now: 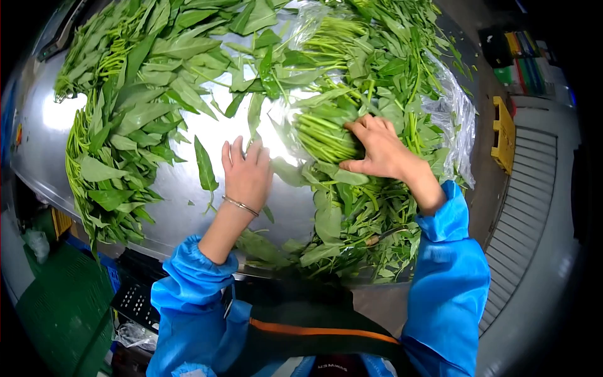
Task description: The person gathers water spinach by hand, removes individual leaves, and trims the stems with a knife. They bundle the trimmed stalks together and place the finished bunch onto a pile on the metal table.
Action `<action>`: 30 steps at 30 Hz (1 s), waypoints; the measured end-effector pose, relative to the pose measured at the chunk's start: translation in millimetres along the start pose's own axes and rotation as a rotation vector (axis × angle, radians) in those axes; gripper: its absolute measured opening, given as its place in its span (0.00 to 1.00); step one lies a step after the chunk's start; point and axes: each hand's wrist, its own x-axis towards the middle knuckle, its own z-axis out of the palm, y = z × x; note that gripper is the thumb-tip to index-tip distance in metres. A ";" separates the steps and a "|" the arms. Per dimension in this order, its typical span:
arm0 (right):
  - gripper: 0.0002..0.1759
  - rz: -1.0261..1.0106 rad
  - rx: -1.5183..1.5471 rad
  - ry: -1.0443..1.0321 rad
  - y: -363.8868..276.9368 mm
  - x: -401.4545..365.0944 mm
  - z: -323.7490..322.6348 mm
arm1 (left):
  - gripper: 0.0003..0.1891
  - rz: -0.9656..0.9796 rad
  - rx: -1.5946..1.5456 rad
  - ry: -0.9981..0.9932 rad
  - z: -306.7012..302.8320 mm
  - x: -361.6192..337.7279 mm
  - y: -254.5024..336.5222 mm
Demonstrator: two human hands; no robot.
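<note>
My right hand [380,147] is curled over a bunch of water spinach [323,137], its thumb and fingers on the leaves just behind the pale cut stems. My left hand [247,169], with a bangle at the wrist, is over the shiny metal table [173,207]. Its fingers are apart and hold nothing. Beside it lies a single loose leaf [204,164]. Below my right hand, loose greens [352,220] are heaped at the near edge, with a small wooden-handled tool [375,239] partly buried among them.
Long piles of leafy greens [125,157] line the left side and far end. Another stem bunch [333,34] lies farther back. Clear plastic film [458,119] is at the right edge. A yellow crate [502,135] and a floor grate [524,182] are to the right.
</note>
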 end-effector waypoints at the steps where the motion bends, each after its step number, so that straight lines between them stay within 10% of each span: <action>1: 0.49 -0.031 -0.080 0.088 -7.2 1.9 8.3 | 0.29 -0.022 -0.074 0.047 0.5 -1.5 3.6; 13: 0.50 0.118 0.160 0.547 1.3 -40.1 -15.2 | 0.33 -0.032 -0.129 -0.001 0.6 -5.6 10.8; 24: 0.54 0.132 0.182 0.661 -30.2 -119.7 30.8 | 0.60 -0.104 -2.108 0.057 -17.2 54.7 168.2; 30: 0.52 0.021 0.536 0.634 -29.6 -169.6 1.0 | 0.46 -0.039 -1.970 -0.086 -38.9 43.9 162.0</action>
